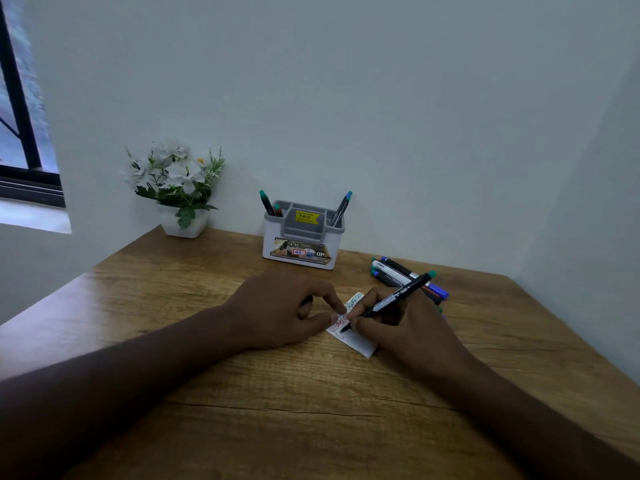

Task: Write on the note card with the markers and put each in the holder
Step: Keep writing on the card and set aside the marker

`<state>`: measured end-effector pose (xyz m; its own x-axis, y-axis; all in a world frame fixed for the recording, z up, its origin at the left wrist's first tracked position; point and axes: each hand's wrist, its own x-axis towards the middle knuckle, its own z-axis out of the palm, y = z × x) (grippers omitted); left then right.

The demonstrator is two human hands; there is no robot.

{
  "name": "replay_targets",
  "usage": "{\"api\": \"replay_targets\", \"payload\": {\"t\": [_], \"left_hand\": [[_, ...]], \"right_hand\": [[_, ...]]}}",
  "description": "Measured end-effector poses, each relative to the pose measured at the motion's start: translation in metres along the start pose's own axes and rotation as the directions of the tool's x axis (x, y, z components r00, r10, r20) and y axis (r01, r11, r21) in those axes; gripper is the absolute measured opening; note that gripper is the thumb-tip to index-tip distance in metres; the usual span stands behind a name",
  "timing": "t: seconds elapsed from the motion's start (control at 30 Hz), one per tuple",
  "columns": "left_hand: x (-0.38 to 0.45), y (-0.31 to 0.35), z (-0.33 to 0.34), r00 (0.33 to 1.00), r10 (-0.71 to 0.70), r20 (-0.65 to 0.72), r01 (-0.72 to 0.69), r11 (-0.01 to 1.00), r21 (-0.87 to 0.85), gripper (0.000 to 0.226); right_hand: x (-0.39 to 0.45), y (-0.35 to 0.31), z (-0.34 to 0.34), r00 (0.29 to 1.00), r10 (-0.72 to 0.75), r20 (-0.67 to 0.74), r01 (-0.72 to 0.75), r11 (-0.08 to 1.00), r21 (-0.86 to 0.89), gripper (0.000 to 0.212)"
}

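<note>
Right now the person is writing on the note card (356,341), which lies flat on the worktop (207,393), in front of the holder (301,237). The right hand (405,327) grips a black marker (391,299) with its tip down on the card. The left hand (284,310) presses the card's edge with its fingertips so it does not slide. The card already has red and green lines on it. Three markers stand in the holder. A small pile of loose markers (408,277) lies to the right of the holder, just behind the writing hand. I think the writing step is under way. Next, this marker needs lifting and dropping into a slot of the holder.
</note>
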<state>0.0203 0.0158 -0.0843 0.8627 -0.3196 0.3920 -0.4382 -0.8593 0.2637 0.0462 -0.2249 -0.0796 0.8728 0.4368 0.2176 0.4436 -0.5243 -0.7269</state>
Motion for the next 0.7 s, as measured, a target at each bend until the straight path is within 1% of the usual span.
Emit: {"api": "replay_targets", "payload": {"t": [0.03,0.07,0.1,0.17,0.2,0.23,0.57,0.7], "left_hand": [[0.0002,-0.0002,0.0001,1.000,0.001,-0.002,-0.001,1.000,-0.002,0.023],[0.0005,-0.0002,0.0001,1.000,0.001,-0.003,-0.001,1.000,-0.004,0.024],[0.0005,-0.0002,0.0000,1.000,0.003,-0.002,-0.003,1.000,-0.003,0.024],[0.0005,0.0001,-0.0001,1.000,0.005,-0.001,-0.005,1.000,0.004,0.024],[0.0003,0.0003,-0.0002,1.000,0.005,-0.002,-0.005,1.000,0.007,0.023],[0.0002,0.0003,-0.0002,1.000,0.005,-0.003,-0.005,1.000,0.007,0.023],[0.0015,-0.0005,0.0006,1.000,0.005,0.001,-0.005,1.000,0.000,0.023],[0.0017,-0.0011,0.0002,1.000,0.003,0.005,-0.003,1.000,-0.003,0.023]], "right_hand": [[-0.0002,0.0004,0.0008,1.000,0.006,-0.012,-0.006,1.000,-0.022,0.028],[-0.0005,0.0010,0.0007,1.000,0.012,-0.015,-0.013,0.999,-0.033,0.036],[-0.0001,0.0025,0.0001,1.000,0.013,-0.009,-0.013,0.999,-0.032,0.034],[0.0005,0.0028,-0.0019,1.000,0.001,0.009,-0.001,1.000,0.021,0.011],[0.0002,0.0025,-0.0030,1.000,-0.003,0.013,0.002,0.999,0.049,0.005],[-0.0002,0.0021,-0.0028,1.000,-0.008,0.003,0.008,0.998,0.056,0.004],[0.0007,0.0046,-0.0036,1.000,-0.006,-0.004,0.006,0.998,0.062,0.004],[0.0040,0.0100,-0.0014,0.999,0.041,-0.019,-0.039,0.997,0.059,0.017]]}}
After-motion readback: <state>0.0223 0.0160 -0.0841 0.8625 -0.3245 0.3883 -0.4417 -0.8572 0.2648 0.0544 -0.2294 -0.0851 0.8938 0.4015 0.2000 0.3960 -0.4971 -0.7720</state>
